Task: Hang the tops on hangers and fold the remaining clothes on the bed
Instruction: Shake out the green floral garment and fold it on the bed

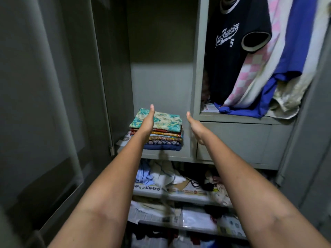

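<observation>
The stack of folded patterned cloths point(157, 130) lies on the grey metal wardrobe shelf point(184, 153), between both hands. The left hand point(147, 122), fingers straight, holding nothing, overlaps its left side; the right hand point(196, 127), also unclenched, stands beside it, apart

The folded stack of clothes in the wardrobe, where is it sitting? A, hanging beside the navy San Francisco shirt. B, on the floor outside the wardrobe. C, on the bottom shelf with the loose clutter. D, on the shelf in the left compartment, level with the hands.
D: the folded stack rests on the left compartment's shelf, between the left hand and right hand, above the cluttered lower shelves.
</observation>
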Demonstrator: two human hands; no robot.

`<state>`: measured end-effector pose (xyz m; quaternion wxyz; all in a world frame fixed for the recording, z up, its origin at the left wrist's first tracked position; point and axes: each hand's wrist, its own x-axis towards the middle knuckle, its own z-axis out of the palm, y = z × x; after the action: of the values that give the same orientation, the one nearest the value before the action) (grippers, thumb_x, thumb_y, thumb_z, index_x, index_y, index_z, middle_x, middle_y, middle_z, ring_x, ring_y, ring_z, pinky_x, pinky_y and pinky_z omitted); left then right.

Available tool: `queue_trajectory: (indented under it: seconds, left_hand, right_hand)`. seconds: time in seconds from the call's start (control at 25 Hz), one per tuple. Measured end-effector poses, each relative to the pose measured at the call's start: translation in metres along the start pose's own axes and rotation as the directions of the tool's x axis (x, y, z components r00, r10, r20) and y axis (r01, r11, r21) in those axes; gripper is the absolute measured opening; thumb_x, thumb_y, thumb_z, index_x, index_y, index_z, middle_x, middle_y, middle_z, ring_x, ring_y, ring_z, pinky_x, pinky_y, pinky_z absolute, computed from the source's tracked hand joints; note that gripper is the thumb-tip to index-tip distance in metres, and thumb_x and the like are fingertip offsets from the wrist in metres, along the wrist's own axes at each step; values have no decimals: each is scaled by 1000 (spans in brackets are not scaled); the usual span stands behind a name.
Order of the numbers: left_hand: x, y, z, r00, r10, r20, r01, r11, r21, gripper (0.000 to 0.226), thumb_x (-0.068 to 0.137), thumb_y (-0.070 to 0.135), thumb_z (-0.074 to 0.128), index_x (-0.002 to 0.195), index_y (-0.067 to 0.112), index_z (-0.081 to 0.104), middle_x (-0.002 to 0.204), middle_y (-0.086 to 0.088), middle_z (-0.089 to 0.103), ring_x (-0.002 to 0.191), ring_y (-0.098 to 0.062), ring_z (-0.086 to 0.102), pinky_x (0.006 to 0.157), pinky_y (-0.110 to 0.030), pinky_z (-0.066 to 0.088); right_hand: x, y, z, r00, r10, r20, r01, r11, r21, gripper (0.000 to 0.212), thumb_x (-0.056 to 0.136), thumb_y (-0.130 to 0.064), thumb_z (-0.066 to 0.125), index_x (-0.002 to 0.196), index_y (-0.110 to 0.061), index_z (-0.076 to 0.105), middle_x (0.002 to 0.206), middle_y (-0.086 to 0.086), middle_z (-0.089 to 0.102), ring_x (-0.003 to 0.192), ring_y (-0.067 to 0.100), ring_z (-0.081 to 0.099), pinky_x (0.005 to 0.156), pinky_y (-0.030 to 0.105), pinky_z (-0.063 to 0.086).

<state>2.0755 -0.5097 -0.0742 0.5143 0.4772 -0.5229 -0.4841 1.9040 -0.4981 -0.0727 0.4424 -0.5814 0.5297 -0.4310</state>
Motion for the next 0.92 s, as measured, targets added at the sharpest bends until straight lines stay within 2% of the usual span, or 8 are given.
queue_trajectory:
  seconds: [0.16,0.6,0.68,0.72,0.76,0.8,0.84,0.92]
  left_hand:
    - [-67,3,6,999,34,23,-34,999,32,68,99,56,13,150,12,24,154,-3,30,140,-17,29,97,-24,26]
    - [-189,14,0,993,23,116,-20,1000,-23,67,100,55,17,148,10,29,150,-6,37,135,-16,37,88,-22,29]
    - [-201,13,-10,992,117,36,-120,988,98,64,101,52,25,148,10,28,152,-5,33,137,-14,34,102,-24,27]
    - [-207,8,-17,965,236,-114,-194,935,298,64,100,48,33,150,10,23,156,-6,25,143,-17,23,112,-29,19]
    - [-213,1,-24,873,400,-280,-202,818,538,69,97,42,41,152,11,14,159,-7,13,147,-20,8,117,-35,7]
    - [-221,-4,-33,722,554,-413,-127,694,708,77,92,35,47,153,10,6,161,-9,4,146,-21,-4,118,-39,-1]
    - [-232,-6,-45,560,641,-524,-54,660,749,85,85,28,51,152,10,1,161,-9,1,145,-22,-8,119,-42,-3]
    - [-254,-8,-73,304,630,-715,-16,754,657,93,76,21,56,152,10,3,161,-8,3,147,-26,-5,120,-46,1]
  right_hand:
    - [-36,28,-8,993,63,-97,-62,998,12,72,97,-61,24,151,-14,22,158,6,19,146,23,17,116,39,13]
    - [-168,17,8,984,61,-166,-58,998,21,73,98,-59,24,151,-10,18,159,7,15,146,24,14,116,39,13]
    - [-179,14,14,986,68,-153,-67,998,16,76,97,-62,24,152,-11,15,160,7,11,146,24,13,116,40,13]
    - [-184,15,19,988,74,-135,-74,997,9,77,96,-63,24,152,-12,14,160,7,10,147,24,13,116,40,13]
    - [-189,16,23,991,72,-117,-71,997,7,75,97,-62,23,152,-12,15,160,8,11,146,24,13,116,40,13]
    - [-193,19,27,993,70,-100,-69,998,14,73,98,-60,23,152,-12,17,159,8,13,146,25,14,116,40,13]
    - [-197,21,29,994,74,-83,-73,997,10,71,98,-58,23,152,-12,19,159,9,15,146,25,15,116,40,14]
    - [-204,27,34,993,114,-29,-114,993,-11,72,98,-59,22,152,-12,18,159,10,14,146,27,15,116,41,14]
